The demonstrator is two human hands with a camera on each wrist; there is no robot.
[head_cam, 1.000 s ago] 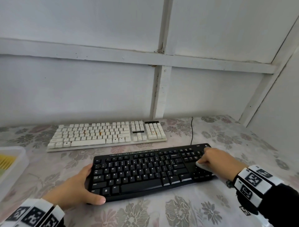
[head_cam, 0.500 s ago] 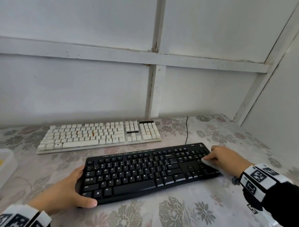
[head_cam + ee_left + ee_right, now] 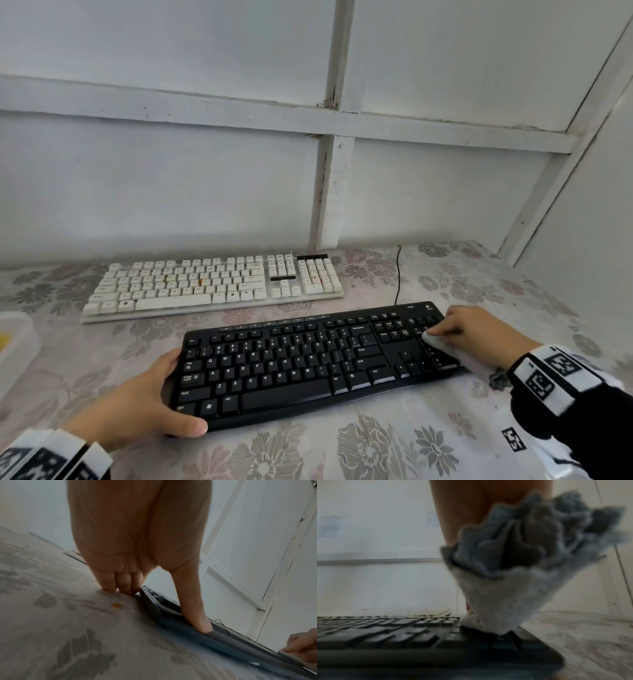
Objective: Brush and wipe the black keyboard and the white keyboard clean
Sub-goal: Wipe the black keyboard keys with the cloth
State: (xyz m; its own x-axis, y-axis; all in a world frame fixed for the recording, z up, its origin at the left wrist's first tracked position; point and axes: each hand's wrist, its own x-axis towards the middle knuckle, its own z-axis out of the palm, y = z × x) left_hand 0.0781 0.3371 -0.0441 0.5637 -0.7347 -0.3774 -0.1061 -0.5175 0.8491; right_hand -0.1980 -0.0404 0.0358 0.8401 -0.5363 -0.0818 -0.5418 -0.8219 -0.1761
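The black keyboard (image 3: 308, 363) lies near me on the floral tablecloth, with the white keyboard (image 3: 212, 284) behind it toward the wall. My left hand (image 3: 154, 401) clasps the black keyboard's left end, thumb (image 3: 193, 608) laid along the front edge and fingers curled down beside it. My right hand (image 3: 459, 334) grips a bunched pale grey cloth (image 3: 442, 342) and presses it on the number pad at the right end. In the right wrist view the cloth (image 3: 513, 588) touches the keys of the black keyboard (image 3: 385, 635). The white keyboard has orange stains on some keys.
A pale plastic tray (image 3: 17, 342) with something yellow inside sits at the left edge. A black cable (image 3: 399, 274) runs from the black keyboard to the white wall. An orange crumb (image 3: 117, 605) lies on the tablecloth (image 3: 376, 445) near my left fingers.
My right hand has slid the cloth a little farther back and right over the number pad. My left hand keeps its hold. The view has shifted slightly.
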